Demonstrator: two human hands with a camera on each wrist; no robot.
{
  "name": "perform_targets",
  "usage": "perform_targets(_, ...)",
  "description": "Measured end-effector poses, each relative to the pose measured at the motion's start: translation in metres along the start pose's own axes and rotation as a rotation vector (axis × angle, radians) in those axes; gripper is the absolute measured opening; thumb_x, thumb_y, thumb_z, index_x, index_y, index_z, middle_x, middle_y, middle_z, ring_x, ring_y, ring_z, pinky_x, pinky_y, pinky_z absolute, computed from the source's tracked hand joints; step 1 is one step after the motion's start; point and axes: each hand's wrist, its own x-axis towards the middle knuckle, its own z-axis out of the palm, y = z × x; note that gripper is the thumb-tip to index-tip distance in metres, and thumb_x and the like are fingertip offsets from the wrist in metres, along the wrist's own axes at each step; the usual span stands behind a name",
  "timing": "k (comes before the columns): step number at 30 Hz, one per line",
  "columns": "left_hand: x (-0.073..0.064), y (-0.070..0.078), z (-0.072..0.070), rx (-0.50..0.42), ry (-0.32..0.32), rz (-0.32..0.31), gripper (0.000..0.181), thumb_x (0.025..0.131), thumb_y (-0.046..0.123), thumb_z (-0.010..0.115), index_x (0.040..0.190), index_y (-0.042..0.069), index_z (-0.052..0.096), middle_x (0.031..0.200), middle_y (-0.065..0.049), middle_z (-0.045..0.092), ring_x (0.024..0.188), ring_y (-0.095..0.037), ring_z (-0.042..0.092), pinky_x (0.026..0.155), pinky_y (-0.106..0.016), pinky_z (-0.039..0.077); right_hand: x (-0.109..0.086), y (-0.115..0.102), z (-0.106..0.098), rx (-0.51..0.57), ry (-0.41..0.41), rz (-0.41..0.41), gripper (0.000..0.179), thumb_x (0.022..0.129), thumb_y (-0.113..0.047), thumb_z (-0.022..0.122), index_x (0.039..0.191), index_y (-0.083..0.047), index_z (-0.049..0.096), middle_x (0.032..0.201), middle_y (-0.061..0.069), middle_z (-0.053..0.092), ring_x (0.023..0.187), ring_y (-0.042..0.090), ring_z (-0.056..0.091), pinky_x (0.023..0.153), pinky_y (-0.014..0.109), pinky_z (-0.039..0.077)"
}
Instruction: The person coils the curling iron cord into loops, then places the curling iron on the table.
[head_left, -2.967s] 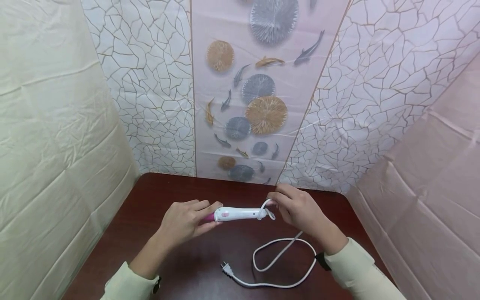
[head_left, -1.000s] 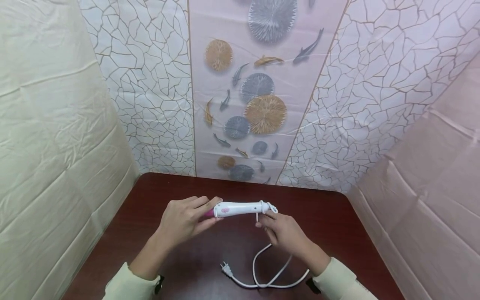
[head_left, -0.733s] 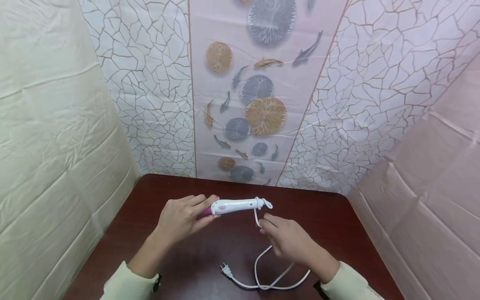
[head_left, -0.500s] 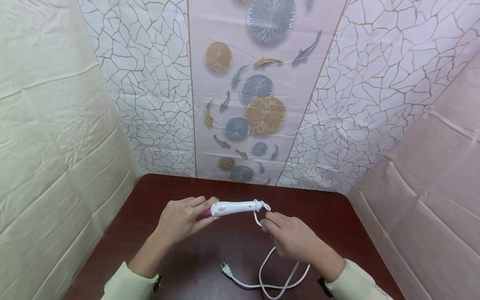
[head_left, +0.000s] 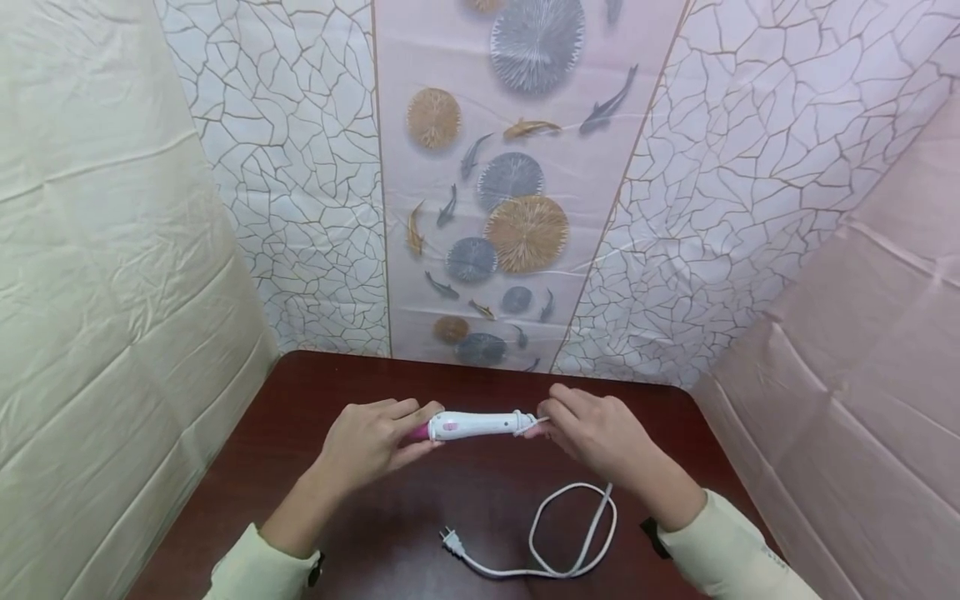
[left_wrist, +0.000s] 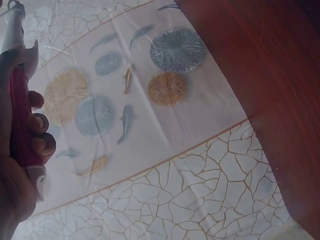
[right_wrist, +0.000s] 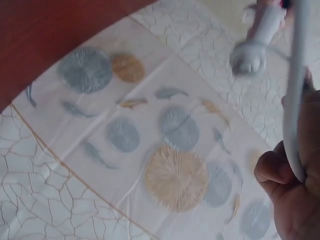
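- A person's left hand [head_left: 367, 439], its fingers curled firmly round the pink part of a white-and-pink appliance [head_left: 480, 425], grips the tool over the middle of a dark red counter [head_left: 375, 533].
- The appliance lies nearly level, roughly parallel to the counter's far edge, its white end pointing toward the counter's right edge.
- At that end, the right hand [head_left: 596, 433], fingers bent in a near-closed hold, grips the white cord [head_left: 517, 573], which passes round the narrow tip.
- Below, the rest of the cord lies in a crossed loop on the counter, well apart from the far edge and right of centre.
- The two-pronged plug [head_left: 453, 542] rests left of the loop, prongs aimed toward the far left corner.
- Beyond the far edge hangs a backdrop [head_left: 472, 183] printed with fish and round discs.
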Motion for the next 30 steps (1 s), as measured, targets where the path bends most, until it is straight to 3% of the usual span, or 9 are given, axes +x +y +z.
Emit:
perform_targets(4, 0.001, 0.004, -0.001, -0.011, -0.004, 0.012, 0.045, 0.088, 0.051, 0.087, 0.126, 0.028, 0.079, 0.084, 0.014, 0.065, 0.061, -0.004, 0.054, 0.046, -0.023, 0.039, 0.003, 0.012, -0.001, -0.008, 0.035, 0.030, 0.047, 0.115, -0.049, 0.051, 0.097, -0.009, 0.066, 0.087, 0.000, 0.059, 0.059, 0.012, 0.055, 0.047, 0.032, 0.048)
perform_targets(9, 0.003, 0.007, -0.004, -0.017, 0.008, 0.028, 0.046, 0.088, 0.051, 0.088, 0.127, 0.027, 0.079, 0.085, 0.014, 0.066, 0.061, -0.005, 0.055, 0.046, -0.022, 0.039, 0.006, 0.021, 0.003, 0.006, 0.049, 0.075, 0.044, 0.116, -0.044, 0.052, 0.100, -0.007, 0.070, 0.089, 0.001, 0.058, 0.059, 0.013, 0.056, 0.050, 0.034, 0.053)
perform_targets(16, 0.006, 0.014, -0.009, -0.027, 0.038, 0.086, 0.048, 0.087, 0.049, 0.089, 0.128, 0.026, 0.079, 0.085, 0.014, 0.067, 0.062, -0.005, 0.057, 0.047, -0.020, 0.040, 0.009, 0.031, 0.015, 0.044, 0.076, 0.114, 0.039, 0.117, -0.037, 0.049, 0.101, -0.007, 0.070, 0.093, 0.004, 0.056, 0.055, 0.011, 0.043, 0.047, 0.031, 0.046)
perform_targets(19, 0.007, 0.016, -0.011, -0.021, 0.047, 0.092, 0.048, 0.088, 0.048, 0.088, 0.130, 0.026, 0.078, 0.087, 0.014, 0.067, 0.063, -0.005, 0.057, 0.047, -0.020, 0.041, 0.006, 0.035, 0.023, 0.107, 0.063, 0.129, 0.037, 0.117, -0.035, 0.050, 0.103, -0.007, 0.070, 0.093, 0.004, 0.057, 0.057, 0.011, 0.043, 0.049, 0.029, 0.044)
perform_targets(21, 0.008, 0.016, -0.012, -0.015, 0.052, 0.100, 0.047, 0.090, 0.049, 0.086, 0.131, 0.026, 0.078, 0.088, 0.014, 0.068, 0.063, -0.006, 0.057, 0.048, -0.020, 0.041, 0.003, 0.038, 0.029, 0.145, 0.041, 0.154, 0.025, 0.115, -0.025, 0.058, 0.103, -0.007, 0.071, 0.092, 0.004, 0.058, 0.059, 0.012, 0.048, 0.052, 0.030, 0.046)
perform_targets(24, 0.009, 0.016, -0.012, -0.005, 0.067, 0.117, 0.044, 0.096, 0.051, 0.079, 0.132, 0.025, 0.078, 0.090, 0.013, 0.069, 0.063, -0.007, 0.056, 0.048, -0.021, 0.042, -0.002, 0.042, 0.038, 0.204, 0.008, 0.213, 0.005, 0.105, -0.006, 0.071, 0.101, -0.009, 0.073, 0.090, 0.002, 0.063, 0.065, 0.014, 0.057, 0.059, 0.034, 0.051)
perform_targets(26, 0.009, 0.017, -0.012, 0.004, 0.077, 0.124, 0.041, 0.103, 0.053, 0.070, 0.131, 0.024, 0.079, 0.090, 0.013, 0.070, 0.062, -0.007, 0.056, 0.048, -0.021, 0.043, -0.006, 0.043, 0.045, 0.253, -0.026, 0.265, 0.015, 0.097, 0.005, 0.073, 0.099, -0.009, 0.073, 0.090, 0.001, 0.068, 0.071, 0.016, 0.063, 0.064, 0.037, 0.055)
perform_targets(30, 0.010, 0.019, -0.014, 0.024, 0.100, 0.133, 0.046, 0.113, 0.057, 0.053, 0.130, 0.024, 0.080, 0.090, 0.013, 0.071, 0.061, -0.007, 0.055, 0.047, -0.022, 0.044, -0.010, 0.040, 0.057, 0.374, -0.109, 0.398, 0.015, 0.102, 0.006, 0.067, 0.098, -0.007, 0.074, 0.095, 0.003, 0.074, 0.083, 0.020, 0.071, 0.075, 0.039, 0.061)
